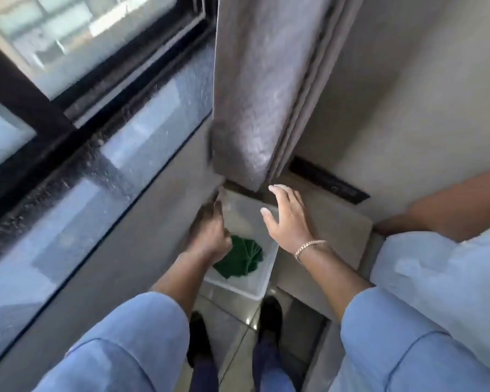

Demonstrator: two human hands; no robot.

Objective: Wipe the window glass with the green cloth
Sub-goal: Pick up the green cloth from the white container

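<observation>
Head view caught the fetching step: left hand [210, 236] reached, grip unclear, beside crumpled green cloth [242, 257] in translucent plastic tub [255, 290]; right hand [287, 219] spread open at two o'clock. Next, seemingly, pinch and lift.

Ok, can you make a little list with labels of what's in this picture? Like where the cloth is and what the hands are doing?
cloth: green cloth, crumpled, inside the tub
tub: clear plastic tub on the floor under the window
left hand: left hand reaching down at the cloth's edge; grip cannot be told, blurred
right hand: right hand open, fingers spread, above the tub, holding nothing
bracelet: bracelet on the right wrist
window: glass looks speckled and dusty
curtain: grey curtain hangs beside the window
shoes: black shoes by the tub
</observation>
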